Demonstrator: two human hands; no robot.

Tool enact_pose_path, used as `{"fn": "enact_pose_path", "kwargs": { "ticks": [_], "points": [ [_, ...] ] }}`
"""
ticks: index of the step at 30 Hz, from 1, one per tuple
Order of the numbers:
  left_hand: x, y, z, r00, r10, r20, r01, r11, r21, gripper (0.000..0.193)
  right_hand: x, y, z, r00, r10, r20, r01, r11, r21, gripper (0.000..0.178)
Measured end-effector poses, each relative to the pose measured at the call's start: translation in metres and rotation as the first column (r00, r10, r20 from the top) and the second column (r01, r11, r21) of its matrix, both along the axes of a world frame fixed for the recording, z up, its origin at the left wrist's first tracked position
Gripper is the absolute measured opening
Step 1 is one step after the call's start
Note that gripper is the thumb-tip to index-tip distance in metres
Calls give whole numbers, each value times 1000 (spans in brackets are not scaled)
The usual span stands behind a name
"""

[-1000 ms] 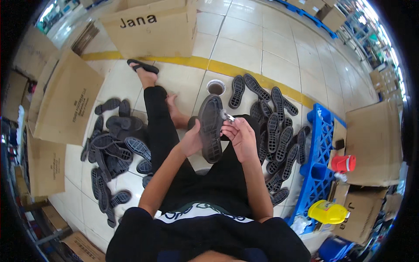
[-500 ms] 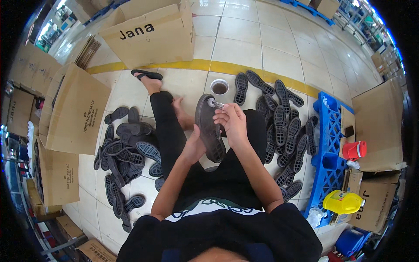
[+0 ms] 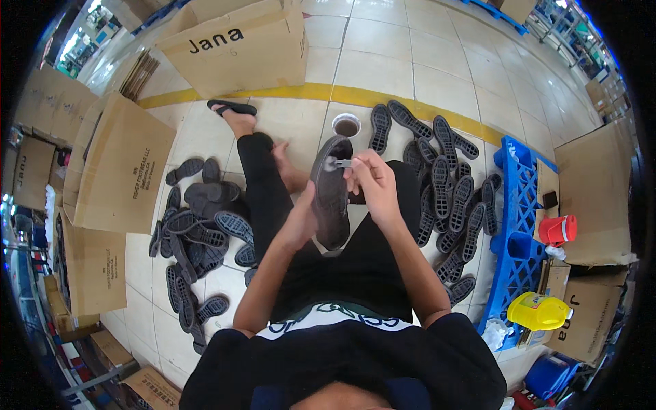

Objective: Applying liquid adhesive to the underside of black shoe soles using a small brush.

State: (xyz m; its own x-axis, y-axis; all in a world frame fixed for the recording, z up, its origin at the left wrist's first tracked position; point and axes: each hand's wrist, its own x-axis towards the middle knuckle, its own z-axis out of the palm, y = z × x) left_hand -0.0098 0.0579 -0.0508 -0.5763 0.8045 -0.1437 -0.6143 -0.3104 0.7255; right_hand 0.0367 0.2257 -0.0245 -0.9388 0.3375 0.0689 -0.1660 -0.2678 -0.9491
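A dark shoe sole (image 3: pixel 333 205) stands tilted over my lap, its hollow inner face turned up toward me. My left hand (image 3: pixel 299 220) grips its left edge. In my right hand (image 3: pixel 373 179) is a small silvery tool (image 3: pixel 344 163), pinched between thumb and fingers. The tool's pale, wad-like tip (image 3: pixel 330 164) touches the sole's inner face near its far end. Just beyond the sole, a white bowl (image 3: pixel 346 125) of dark brown liquid sits on the floor. Loose soles lie in a pile (image 3: pixel 198 236) to my left and another pile (image 3: pixel 452 198) to my right.
Cardboard boxes stand at the left (image 3: pixel 123 164) and at the far side (image 3: pixel 239 51). At the right, a blue pallet (image 3: pixel 502 273) borders the sole pile, with a red container (image 3: pixel 557 230) and a yellow jug (image 3: pixel 538 311) by it. A yellow line (image 3: pixel 383 99) crosses the tiled floor.
The sole has turned to show more of its inner face. The tool's tip has moved from near the sole's far edge a little inward along that face. Both hands keep their hold.
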Motion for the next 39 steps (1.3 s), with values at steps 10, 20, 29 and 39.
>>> {"fn": "enact_pose_path", "kwargs": {
  "ticks": [10,20,29,39],
  "points": [
    [-18,-11,40,975,164,153,-190,966,176,62,33,-22,28,960,280,27,-225,708,669,11],
    [-32,-32,50,933,280,227,-328,921,211,69,52,-7,48,930,353,101,-255,421,871,11],
    [-17,-32,60,965,172,197,-206,964,166,67,-23,-4,91,897,227,-378,254,437,863,15],
    [-5,-33,61,969,146,198,-180,970,161,72,-64,5,100,771,543,-333,361,58,931,21]
  ]
}}
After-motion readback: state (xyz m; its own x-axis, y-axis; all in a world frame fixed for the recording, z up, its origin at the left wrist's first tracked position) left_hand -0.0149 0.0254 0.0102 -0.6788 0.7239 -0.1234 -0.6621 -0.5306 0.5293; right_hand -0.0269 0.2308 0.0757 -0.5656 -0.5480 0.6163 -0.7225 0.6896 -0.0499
